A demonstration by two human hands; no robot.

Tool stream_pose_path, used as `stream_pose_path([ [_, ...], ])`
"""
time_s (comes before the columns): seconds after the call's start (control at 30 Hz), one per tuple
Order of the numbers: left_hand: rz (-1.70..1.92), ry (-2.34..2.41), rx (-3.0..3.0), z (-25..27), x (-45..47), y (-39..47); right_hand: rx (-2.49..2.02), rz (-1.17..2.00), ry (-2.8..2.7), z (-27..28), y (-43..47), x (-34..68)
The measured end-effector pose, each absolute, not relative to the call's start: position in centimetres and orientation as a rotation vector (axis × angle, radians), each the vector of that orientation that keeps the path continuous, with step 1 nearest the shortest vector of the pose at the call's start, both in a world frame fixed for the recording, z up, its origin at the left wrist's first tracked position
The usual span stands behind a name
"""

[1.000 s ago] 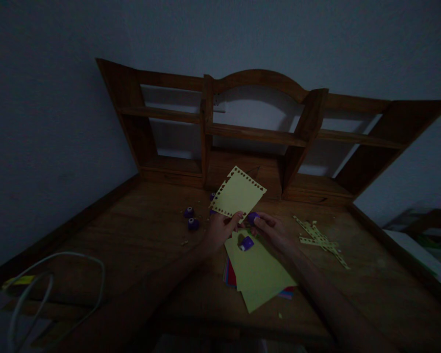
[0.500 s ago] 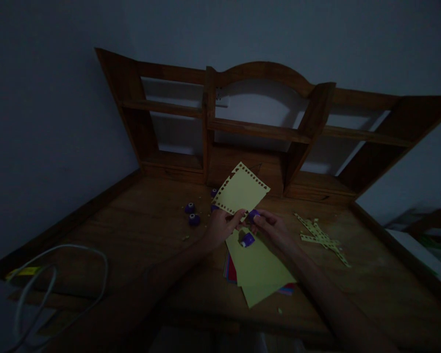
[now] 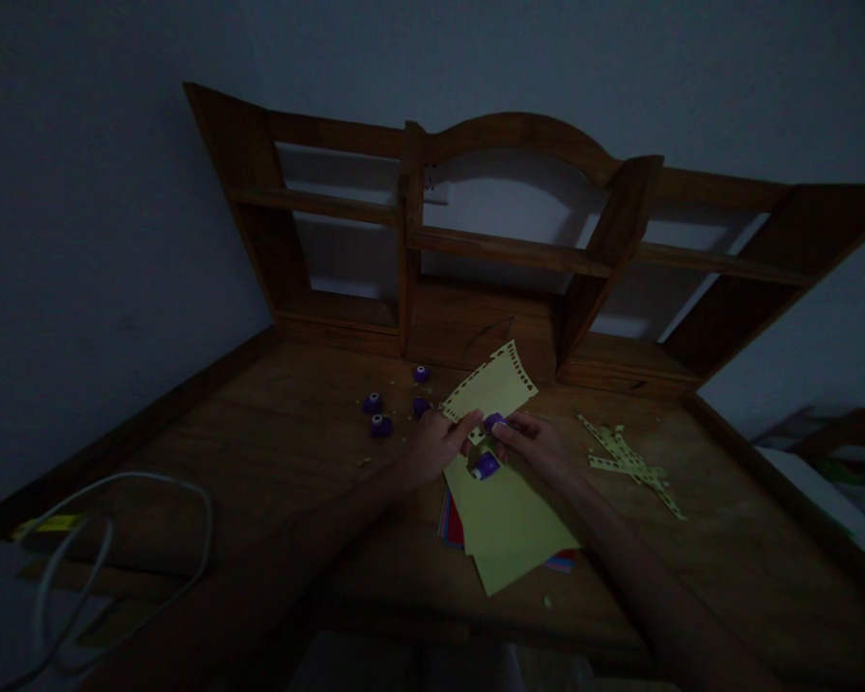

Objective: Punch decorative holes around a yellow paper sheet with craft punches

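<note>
My left hand (image 3: 432, 448) pinches the near edge of a yellow paper sheet (image 3: 491, 386) with small shapes punched along its borders. The sheet is raised and tilted above the desk. In my right hand (image 3: 533, 442) is a purple craft punch (image 3: 494, 422), its fingers closed round it at the sheet's near corner. Another purple punch (image 3: 485, 466) with a white part lies just below, on plain yellow paper (image 3: 519, 509). Several more purple punches (image 3: 382, 425) stand left of my left hand, one partly hidden by it.
Punched yellow strips (image 3: 630, 461) lie crossed on the desk (image 3: 274, 432) at right. Coloured sheets (image 3: 454, 524) show under the yellow paper. A wooden shelf unit (image 3: 505, 255) stands at the back. A white cable (image 3: 206, 509) loops at lower left. Small paper bits are scattered about.
The held yellow sheet has turned and shifted to the right, its far edge now curling. Behind my left hand, the far purple punches show more fully. My hands have barely moved.
</note>
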State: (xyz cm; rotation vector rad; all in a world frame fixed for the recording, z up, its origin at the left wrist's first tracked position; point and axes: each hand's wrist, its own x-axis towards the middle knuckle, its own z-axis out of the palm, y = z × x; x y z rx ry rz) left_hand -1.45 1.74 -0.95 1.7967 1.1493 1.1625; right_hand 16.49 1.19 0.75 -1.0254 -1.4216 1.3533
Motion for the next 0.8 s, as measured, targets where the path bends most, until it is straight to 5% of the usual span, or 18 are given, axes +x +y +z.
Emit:
stream_pose_path([
  [0.8, 1.088, 1.106, 1.851, -1.1, -1.6, 2.0, -0.945, 1.448, -1.356, 0.0, 1.0, 16.4],
])
